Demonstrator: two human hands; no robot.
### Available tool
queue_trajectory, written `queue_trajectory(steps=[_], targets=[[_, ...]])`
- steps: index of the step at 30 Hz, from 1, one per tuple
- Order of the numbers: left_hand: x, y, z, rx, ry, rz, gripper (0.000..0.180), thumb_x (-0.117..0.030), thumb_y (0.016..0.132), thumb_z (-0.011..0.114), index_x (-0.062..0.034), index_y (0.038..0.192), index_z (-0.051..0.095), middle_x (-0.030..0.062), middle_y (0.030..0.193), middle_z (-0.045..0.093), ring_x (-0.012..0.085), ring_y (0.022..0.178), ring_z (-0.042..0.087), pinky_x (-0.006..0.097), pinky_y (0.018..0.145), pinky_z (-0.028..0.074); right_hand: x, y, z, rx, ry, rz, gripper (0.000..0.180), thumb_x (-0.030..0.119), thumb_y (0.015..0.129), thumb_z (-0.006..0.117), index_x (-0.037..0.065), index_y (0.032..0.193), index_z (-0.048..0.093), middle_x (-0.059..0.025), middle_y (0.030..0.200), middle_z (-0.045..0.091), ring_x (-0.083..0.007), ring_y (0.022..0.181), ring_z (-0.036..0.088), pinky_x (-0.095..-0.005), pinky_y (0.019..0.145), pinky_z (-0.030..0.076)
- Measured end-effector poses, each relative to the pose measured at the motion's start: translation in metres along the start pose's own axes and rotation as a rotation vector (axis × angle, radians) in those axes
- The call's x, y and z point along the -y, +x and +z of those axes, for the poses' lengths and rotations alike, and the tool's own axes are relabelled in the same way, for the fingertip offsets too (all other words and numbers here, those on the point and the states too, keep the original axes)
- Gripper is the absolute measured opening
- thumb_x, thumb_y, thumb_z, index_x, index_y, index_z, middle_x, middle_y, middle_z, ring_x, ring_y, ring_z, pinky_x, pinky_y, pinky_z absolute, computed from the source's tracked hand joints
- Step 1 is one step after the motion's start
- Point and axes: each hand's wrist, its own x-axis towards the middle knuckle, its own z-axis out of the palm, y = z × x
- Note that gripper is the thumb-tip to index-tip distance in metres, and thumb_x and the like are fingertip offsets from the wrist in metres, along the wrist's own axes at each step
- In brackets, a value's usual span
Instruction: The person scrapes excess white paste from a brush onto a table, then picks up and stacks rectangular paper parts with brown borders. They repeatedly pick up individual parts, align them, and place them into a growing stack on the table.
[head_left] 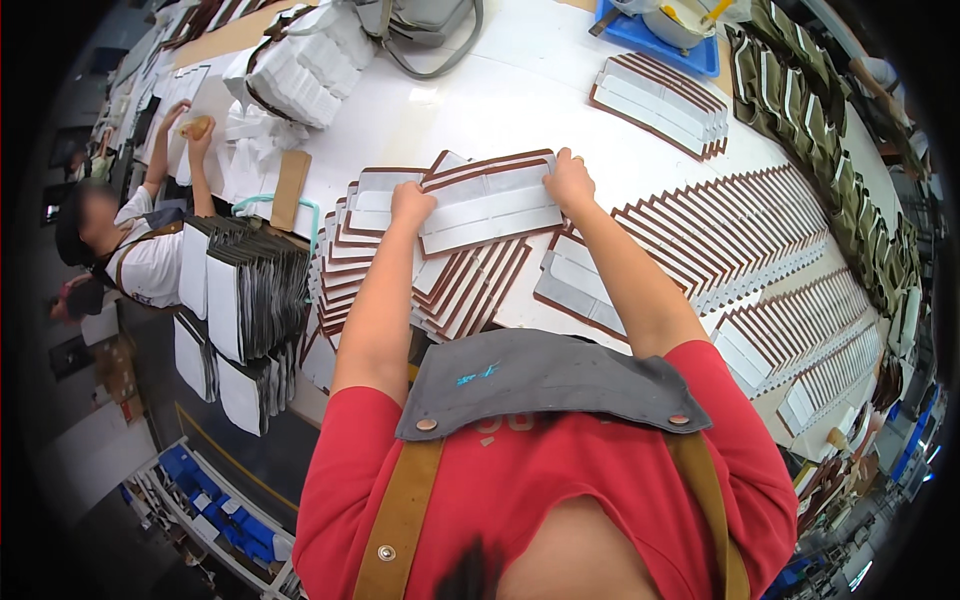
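Hands on one brown-edged white panel (490, 203) atop fanned panel stack (345, 262) on white table (520, 90). Left hand (412, 205) fingers curled, pinching panel's left end; right hand (568, 183) fingers bent, gripping right end. Co-worker (140, 250) sits far left.

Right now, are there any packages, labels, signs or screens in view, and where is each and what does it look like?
Blue mark: small light-blue print on the grey apron bib at the person's chest.
Blue tray: top of the white table, rectangular, holding a pale bowl.
Blue bins: lower left, on a white rack by the floor.
No signs or screens show clearly.
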Motion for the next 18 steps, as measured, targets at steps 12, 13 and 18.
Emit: queue_trajectory(steps=[12,13,18], targets=[[0.000,-0.001,0.003,-0.073,-0.005,0.051,0.034,-0.013,0.062,0.063,0.0021,0.090,0.051,0.0232,0.094,0.053,0.0367,0.089,0.054,0.039,0.079,0.044,-0.003,0.015,0.002,0.106,0.101,0.094,0.036,0.016,0.069,0.058,0.000,0.099,0.050,-0.0183,0.094,0.059,-0.0314,0.087,0.059,-0.0376,0.076,0.047],[-0.002,-0.002,0.002,-0.072,-0.007,0.055,0.034,-0.013,0.062,0.063,0.0022,0.089,0.050,0.0235,0.094,0.053,0.0370,0.089,0.054,0.039,0.078,0.044,-0.005,0.016,0.002,0.113,0.087,0.078,0.035,0.017,0.068,0.058,0.000,0.098,0.052,-0.0175,0.095,0.059,-0.0312,0.087,0.059,-0.0372,0.077,0.047],[0.002,-0.002,0.000,-0.063,-0.036,0.080,0.035,-0.011,0.060,0.065,0.0028,0.087,0.048,0.0237,0.094,0.052,0.0372,0.088,0.053,0.040,0.078,0.044,-0.002,0.013,0.002,0.075,-0.088,-0.058,0.033,0.017,0.066,0.061,0.000,0.093,0.055,-0.0170,0.095,0.058,-0.0298,0.083,0.058,-0.0357,0.073,0.047]])
